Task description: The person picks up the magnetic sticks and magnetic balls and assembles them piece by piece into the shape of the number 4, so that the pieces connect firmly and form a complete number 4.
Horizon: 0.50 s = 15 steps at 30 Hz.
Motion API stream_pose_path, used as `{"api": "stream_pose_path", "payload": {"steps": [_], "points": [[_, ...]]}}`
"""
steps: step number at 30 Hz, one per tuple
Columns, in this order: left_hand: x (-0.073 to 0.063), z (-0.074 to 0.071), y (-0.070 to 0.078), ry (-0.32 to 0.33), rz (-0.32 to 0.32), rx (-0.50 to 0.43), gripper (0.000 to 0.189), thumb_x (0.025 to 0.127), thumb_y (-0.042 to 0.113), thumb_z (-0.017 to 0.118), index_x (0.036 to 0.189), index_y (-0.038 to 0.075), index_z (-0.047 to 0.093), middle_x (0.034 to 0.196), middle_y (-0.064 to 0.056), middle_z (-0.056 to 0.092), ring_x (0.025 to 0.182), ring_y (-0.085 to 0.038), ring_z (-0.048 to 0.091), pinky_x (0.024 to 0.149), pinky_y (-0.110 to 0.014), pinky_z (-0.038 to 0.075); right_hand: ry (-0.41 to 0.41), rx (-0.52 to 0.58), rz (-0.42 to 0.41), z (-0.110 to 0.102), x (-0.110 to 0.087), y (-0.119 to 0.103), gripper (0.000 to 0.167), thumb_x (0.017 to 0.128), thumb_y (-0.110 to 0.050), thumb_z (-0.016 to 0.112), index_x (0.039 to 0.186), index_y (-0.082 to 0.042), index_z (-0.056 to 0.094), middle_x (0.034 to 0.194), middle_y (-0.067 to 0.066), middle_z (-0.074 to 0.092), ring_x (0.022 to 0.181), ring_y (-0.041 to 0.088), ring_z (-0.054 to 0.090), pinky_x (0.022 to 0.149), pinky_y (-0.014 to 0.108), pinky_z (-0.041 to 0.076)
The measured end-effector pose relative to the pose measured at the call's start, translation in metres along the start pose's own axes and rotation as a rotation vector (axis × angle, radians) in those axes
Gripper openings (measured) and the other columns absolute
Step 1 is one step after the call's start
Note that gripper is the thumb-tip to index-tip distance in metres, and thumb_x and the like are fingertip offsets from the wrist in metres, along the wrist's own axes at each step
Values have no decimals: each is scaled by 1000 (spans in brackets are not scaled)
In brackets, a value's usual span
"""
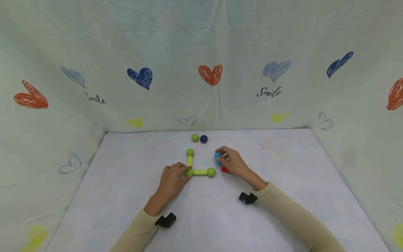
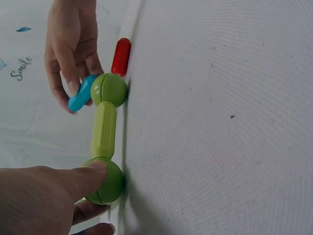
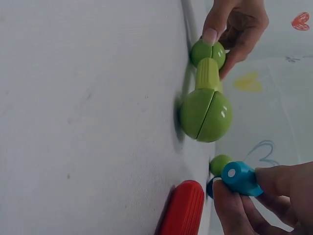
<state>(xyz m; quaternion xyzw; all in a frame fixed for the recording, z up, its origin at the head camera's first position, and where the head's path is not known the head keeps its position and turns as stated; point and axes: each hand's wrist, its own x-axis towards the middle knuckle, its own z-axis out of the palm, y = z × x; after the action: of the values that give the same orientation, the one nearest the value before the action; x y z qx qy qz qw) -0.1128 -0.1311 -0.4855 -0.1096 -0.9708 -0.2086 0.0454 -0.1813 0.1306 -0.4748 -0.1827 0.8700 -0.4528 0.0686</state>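
On the table [image 1: 201, 213], the left hand [image 1: 172, 179] grips the corner ball [image 1: 189, 173] of a green frame [image 1: 200, 172]; nearby, the right hand [image 1: 234, 162] pinches a blue block [image 3: 240, 178], whose white-dotted end shows only from the right wrist.

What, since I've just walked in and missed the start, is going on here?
A person is working at a white table. Their left-hand grip pinches the corner ball of an L-shaped frame made of green balls and yellow-green rods. Their right-hand grip holds a short blue piece, apart from the frame. A red rod lies by the right-hand grip, while a loose green ball and a dark blue ball sit toward the far edge.
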Motion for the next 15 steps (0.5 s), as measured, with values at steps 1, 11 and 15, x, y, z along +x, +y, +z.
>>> {"api": "stream_pose_path", "payload": {"steps": [1,11,15], "points": [[0,0,0,-1,-1,2,34,89,18,87,122,14,80,109,-3,73,104,-25,68,96,-49,49,2,10,11,1,1,-1,29,102,-3,67,131,1,65,119,19,69,104,33,72,88,41,61],[0,2,-2,24,21,-11,35,88,17,88,122,13,80,108,-3,73,103,-26,69,94,-48,49,25,85,74,9,9,-4,26,101,-2,68,126,2,67,111,19,72,94,29,72,79,36,61],[-1,3,-3,39,37,-18,34,87,17,88,121,13,81,107,-3,73,103,-26,70,91,-48,49,21,108,101,13,12,-5,26,100,-2,69,126,2,67,108,19,71,89,25,73,76,33,61]]}}
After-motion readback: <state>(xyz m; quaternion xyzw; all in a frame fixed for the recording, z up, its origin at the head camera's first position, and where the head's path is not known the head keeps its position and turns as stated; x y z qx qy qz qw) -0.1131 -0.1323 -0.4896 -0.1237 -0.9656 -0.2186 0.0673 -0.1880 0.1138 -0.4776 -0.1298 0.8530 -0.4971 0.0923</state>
